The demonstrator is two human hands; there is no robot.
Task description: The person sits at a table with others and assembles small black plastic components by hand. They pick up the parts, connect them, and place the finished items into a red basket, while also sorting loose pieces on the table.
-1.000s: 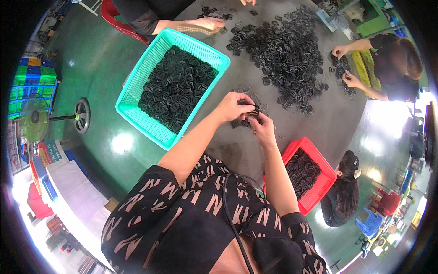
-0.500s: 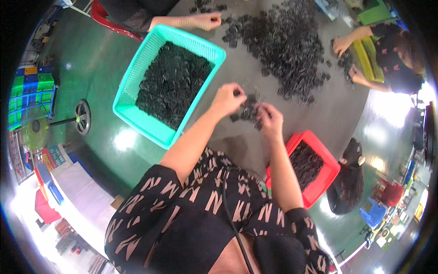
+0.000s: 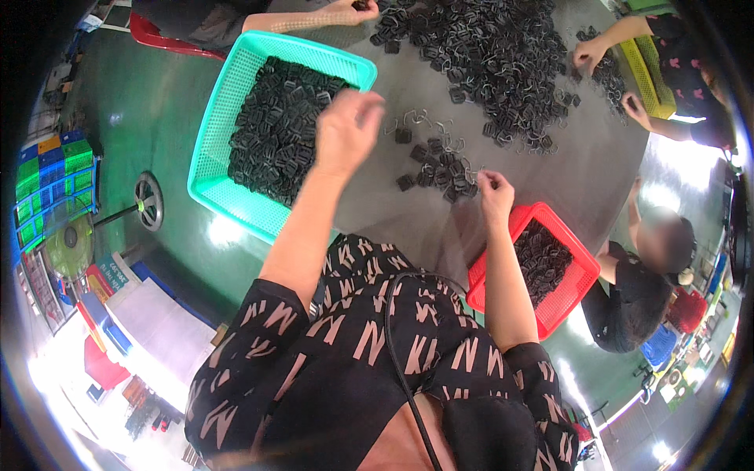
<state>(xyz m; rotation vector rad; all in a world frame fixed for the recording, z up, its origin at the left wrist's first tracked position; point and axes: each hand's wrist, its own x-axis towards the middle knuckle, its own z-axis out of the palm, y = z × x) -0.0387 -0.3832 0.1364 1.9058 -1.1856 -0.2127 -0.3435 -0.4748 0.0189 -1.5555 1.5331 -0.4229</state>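
My left hand [image 3: 345, 133], blurred by motion, is over the right rim of the teal basket [image 3: 206, 149]; its fingers look apart and I see nothing between them. Small flat black plastic pieces [image 3: 275, 125] fill much of that basket. On the grey table, my right hand [image 3: 496, 196] is closed in a pinch at the right edge of a small group of black pieces [image 3: 441, 169]. Whatever lies between its fingertips is too small to make out. Thin pale curved strips [image 3: 420, 118] lie among these pieces.
A large heap of black pieces [image 3: 503, 71] covers the far table [image 3: 550, 184]. A red basket [image 3: 585, 275] with black pieces stands beside my right forearm. Co-workers' hands are at the far left [image 3: 353, 12] and far right [image 3: 593, 55], near a yellow basket [image 3: 652, 74].
My left hand has moved left from the small group of pieces to the teal basket's rim. My right hand has shifted slightly right. The view has shifted, and a person at the right has moved.
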